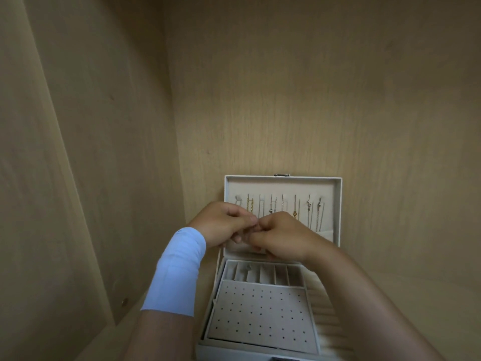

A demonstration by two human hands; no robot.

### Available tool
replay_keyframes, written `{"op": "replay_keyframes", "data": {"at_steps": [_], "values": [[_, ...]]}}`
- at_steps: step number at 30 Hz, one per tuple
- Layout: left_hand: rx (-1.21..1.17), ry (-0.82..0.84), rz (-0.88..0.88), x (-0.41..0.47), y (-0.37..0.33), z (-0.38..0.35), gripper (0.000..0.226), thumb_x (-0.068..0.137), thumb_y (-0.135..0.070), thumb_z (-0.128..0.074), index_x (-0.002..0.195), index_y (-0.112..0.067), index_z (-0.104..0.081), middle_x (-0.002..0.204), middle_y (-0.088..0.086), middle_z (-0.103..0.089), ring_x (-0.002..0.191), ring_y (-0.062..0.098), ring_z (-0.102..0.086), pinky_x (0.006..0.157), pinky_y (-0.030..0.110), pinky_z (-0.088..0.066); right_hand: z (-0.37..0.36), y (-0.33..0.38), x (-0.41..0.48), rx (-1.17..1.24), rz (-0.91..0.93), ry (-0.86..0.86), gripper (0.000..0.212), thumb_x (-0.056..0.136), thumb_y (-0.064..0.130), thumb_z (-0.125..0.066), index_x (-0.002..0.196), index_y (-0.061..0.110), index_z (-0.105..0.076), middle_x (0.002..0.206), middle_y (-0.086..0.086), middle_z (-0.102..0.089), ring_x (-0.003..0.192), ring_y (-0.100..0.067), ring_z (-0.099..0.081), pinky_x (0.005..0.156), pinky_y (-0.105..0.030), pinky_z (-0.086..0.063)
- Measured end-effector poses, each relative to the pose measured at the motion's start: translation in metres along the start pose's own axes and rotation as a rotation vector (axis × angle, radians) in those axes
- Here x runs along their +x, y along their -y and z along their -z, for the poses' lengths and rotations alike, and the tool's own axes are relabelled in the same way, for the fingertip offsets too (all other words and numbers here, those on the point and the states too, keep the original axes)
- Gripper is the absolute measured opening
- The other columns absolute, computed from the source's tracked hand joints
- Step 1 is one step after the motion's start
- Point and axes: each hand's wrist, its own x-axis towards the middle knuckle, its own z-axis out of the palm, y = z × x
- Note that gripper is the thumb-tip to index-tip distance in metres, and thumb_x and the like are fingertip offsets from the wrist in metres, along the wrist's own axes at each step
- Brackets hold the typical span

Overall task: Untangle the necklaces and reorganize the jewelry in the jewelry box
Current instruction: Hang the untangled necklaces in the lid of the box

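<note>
Necklaces (pixel 250 207) hang separated in jewelry box (pixel 340 209) lid; we judge it nearly done. Left hand (pixel 223 224) and right hand (pixel 285 237) fingers (pixel 248 222) curl together, contents unclear.

The inside of a household wardrobe or cupboard is suggested. The space is enclosed by a back panel (pixel 312 100) and a side panel (pixel 78 152) of pale wood-grain board, joined at a corner. A small round metal fitting (pixel 125 301) is set low in the side panel. An open jewelry box (pixel 339 204), with necklaces (pixel 295 213) hung in its lid, is kept inside.
</note>
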Motion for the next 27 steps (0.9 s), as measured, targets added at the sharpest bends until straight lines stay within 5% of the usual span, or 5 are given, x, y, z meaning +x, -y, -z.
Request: {"op": "replay_keyframes", "data": {"at_steps": [5,10,17,22,27], "values": [[0.1,-0.092,-0.024,0.001,0.002,0.008,0.009,0.086,-0.025,-0.07,0.084,-0.019,-0.076,0.073,-0.008,-0.07,0.055,0.005,-0.054,0.049,0.012,-0.04,-0.006,0.001,0.001,0.09,0.031,-0.102,0.024,0.092,0.02,-0.066,0.077,0.003,-0.074,0.071,-0.01,-0.073,0.05,-0.014,-0.056,0.052,-0.024,-0.048],[0.401,-0.153,0.045,0.011,0.021,0.02,0.011,0.083,-0.033,-0.066,0.076,-0.028,-0.073,0.093,-0.012,-0.071,0.091,0.011,-0.065,0.091,0.03,-0.051,0.0,0.007,0.006,0.011,0.118,-0.256,0.022,0.092,0.021,-0.065,0.076,0.011,-0.075,0.072,0.0,-0.075,0.048,-0.015,-0.062,0.049,-0.017,-0.045],[0.601,0.017,0.107,0.015,0.024,0.008,0.045,0.09,-0.031,-0.057,0.135,-0.039,-0.052,0.142,-0.006,-0.051,0.123,0.018,-0.054,0.103,0.027,-0.041,0.011,0.029,0.028,-0.122,0.194,-0.311,0.022,0.093,0.021,-0.065,0.076,0.012,-0.075,0.07,0.0,-0.074,0.05,-0.017,-0.068,0.046,-0.021,-0.048],[0.627,0.049,0.108,0.013,0.023,0.006,0.049,0.093,-0.03,-0.054,0.141,-0.038,-0.045,0.147,-0.004,-0.046,0.127,0.021,-0.05,0.105,0.03,-0.041,0.009,0.032,0.044,-0.214,0.213,-0.289,0.018,0.092,0.025,-0.065,0.079,0.019,-0.076,0.071,0.001,-0.075,0.053,-0.011,-0.069,0.064,-0.028,-0.056],[0.623,0.031,0.114,0.012,0.024,0.005,0.033,0.09,-0.031,-0.056,0.122,-0.037,-0.055,0.121,-0.003,-0.06,0.102,0.021,-0.059,0.088,0.029,-0.048,-0.003,0.02,0.052,-0.397,0.252,-0.311,0.019,0.09,0.026,-0.066,0.074,0.025,-0.076,0.054,0.025,-0.061,0.055,0.004,-0.058,0.064,-0.025,-0.048]]}}
